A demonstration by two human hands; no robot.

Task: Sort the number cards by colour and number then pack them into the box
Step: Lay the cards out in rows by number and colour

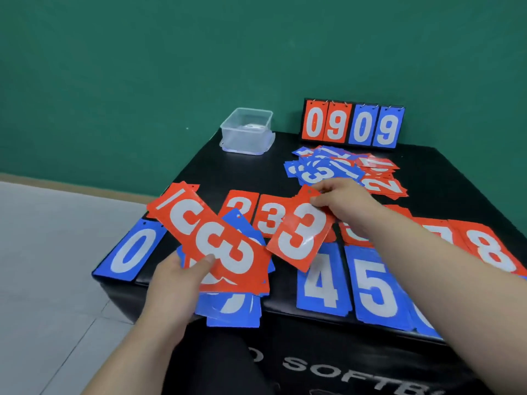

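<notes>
Two hands are at work, and I start with the right hand (pixel 343 202). Its thumb and fingertips pinch the top edge of a red 3 card (pixel 302 235) near the punched hole, and they hold it tilted above the table with its lower corner over the blue 4 pile (pixel 320 280). Just behind it lies the red 3 pile (pixel 268 218), which I judge to be its home. To do this well I would square the card in the air first, numeral upright and hole to the far side. Then I would lower it flat and let go only once the edges line up. These cards look glossy, so a dropped one may skate onto the neighbouring red pile (pixel 241 199), whose numeral I cannot read for sure. The left hand (pixel 174 277) grips a fanned stack (pixel 228 312) of red and blue cards, thumb pressed on another red 3 (pixel 228 252) at the top. That one should go the same way next, and firm thumb pressure will stop the fan sliding. Farther out, the blue 0 (pixel 132 252), blue 5 (pixel 376 283), red 7 (pixel 447 232) and red 8 (pixel 490 252) are laid in rows. An unsorted heap (pixel 336 169) waits beyond the right hand. The clear box (pixel 245 138) stands at the far left corner of the black table (pixel 199 172), well apart from the piles, so packing looks some way off.
</notes>
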